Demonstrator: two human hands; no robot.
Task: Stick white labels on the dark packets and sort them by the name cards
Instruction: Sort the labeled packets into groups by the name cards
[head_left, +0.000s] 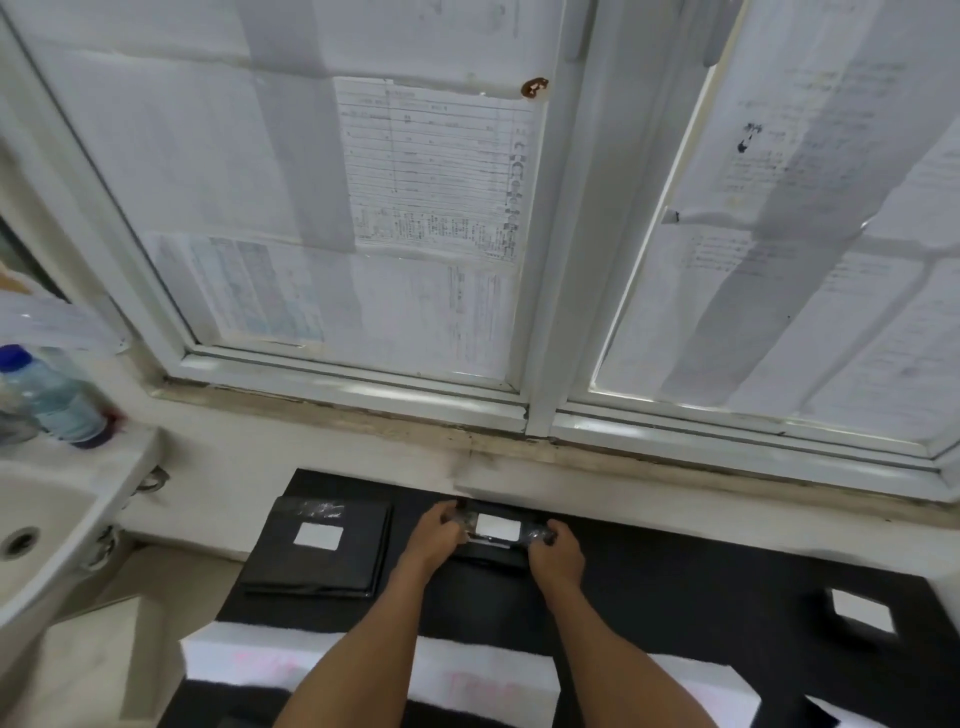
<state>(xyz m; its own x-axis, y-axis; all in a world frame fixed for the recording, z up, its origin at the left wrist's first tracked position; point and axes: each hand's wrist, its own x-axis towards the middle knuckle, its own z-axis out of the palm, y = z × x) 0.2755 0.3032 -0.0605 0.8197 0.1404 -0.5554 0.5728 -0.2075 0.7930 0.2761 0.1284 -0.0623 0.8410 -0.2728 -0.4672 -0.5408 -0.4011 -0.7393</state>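
A dark packet (493, 552) with a white label (498, 527) lies at the far middle of the black table (675, 582). My left hand (434, 535) grips its left end and my right hand (556, 553) grips its right end. To the left lies a stack of dark packets (317, 564); the top one carries a white label (318, 535). Another labelled dark packet (857, 613) sits at the far right. White name cards (462, 675) with faint pink writing run along the near edge, partly hidden by my forearms.
A papered window (415, 208) rises behind the table, above a grimy sill (623, 467). A white sink (47, 519) stands at the left with a plastic water bottle (52, 400) on its rim. A beige box (93, 665) sits below the sink.
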